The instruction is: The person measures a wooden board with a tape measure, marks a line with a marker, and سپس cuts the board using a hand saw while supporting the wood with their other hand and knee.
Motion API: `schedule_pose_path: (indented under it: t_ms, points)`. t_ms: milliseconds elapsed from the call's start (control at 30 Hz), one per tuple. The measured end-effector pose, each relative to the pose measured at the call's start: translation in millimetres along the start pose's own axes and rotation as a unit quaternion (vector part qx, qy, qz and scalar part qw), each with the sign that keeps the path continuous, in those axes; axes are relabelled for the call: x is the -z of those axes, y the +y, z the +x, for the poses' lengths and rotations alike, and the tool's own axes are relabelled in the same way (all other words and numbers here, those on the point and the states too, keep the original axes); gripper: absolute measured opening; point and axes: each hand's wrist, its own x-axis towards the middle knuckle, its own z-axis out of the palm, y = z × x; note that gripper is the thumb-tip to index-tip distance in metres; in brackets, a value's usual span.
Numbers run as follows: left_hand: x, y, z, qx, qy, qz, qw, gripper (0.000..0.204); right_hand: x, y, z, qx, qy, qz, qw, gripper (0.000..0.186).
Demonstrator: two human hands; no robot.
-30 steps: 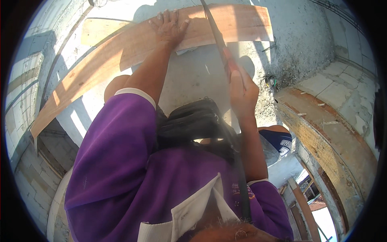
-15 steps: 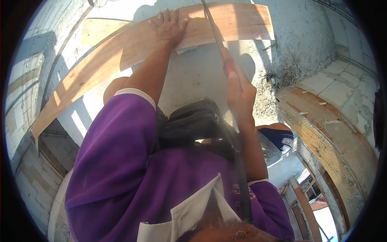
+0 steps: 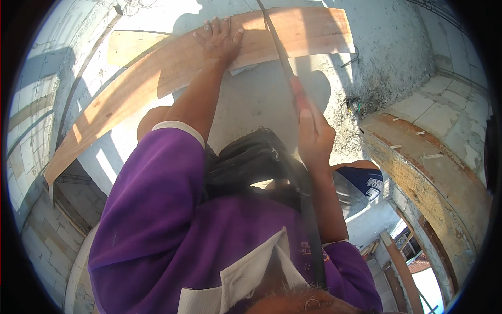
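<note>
A long, thin plywood board [image 3: 183, 62] stretches across the far side, its left part narrower beyond a stepped notch. My left hand [image 3: 220, 43] lies flat on its upper face with the fingers spread. In my right hand [image 3: 316, 135] is the red handle of a handsaw [image 3: 280, 49]. Its narrow blade points away from me and crosses the board to the right of my left hand. How deep the blade sits in the wood cannot be made out.
Behind the long board lies another plywood piece [image 3: 137, 47]. A tape measure [image 3: 356, 106] rests on rough concrete at right, near a thick, weathered wooden plank [image 3: 418, 178]. Grey block walls [image 3: 39, 230] stand at the left, and timber posts [image 3: 402, 267] at lower right.
My right hand and the saw have come back a short way toward me. My left hand keeps its place on the board; the whole view has shifted slightly.
</note>
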Motion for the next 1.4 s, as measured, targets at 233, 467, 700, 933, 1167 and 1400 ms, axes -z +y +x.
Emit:
schedule_pose_path:
  t_ms: [233, 467, 700, 933, 1167, 1400]
  points:
    - [2, 6, -2, 0.016, -0.044, 0.007, 0.999, 0.079, -20, 8, 48, -0.017, 0.039, -0.042, 0.998, 0.036]
    - [2, 1, -2, 0.013, -0.027, -0.009, 1.0, 0.08, -30, 13, 25, -0.007, 0.032, 0.011, 0.999, 0.035]
    - [-3, 0, 2, 0.001, -0.008, 0.009, 1.0, 0.08, -16, -2, 33, -0.002, 0.026, 0.02, 0.999, 0.034]
    - [3, 1, -5, 0.003, -0.01, -0.005, 1.0, 0.08, -36, 8, 55, -0.023, 0.029, -0.03, 0.999, 0.037]
    - [5, 1, 0, 0.008, -0.031, -0.008, 0.999, 0.08, -12, 7, 36, -0.029, 0.005, -0.003, 1.0, 0.037]
    - [3, 2, -3, 0.01, -0.028, 0.0, 1.0, 0.078, -50, 14, 85, -0.007, 0.017, -0.045, 0.999, 0.034]
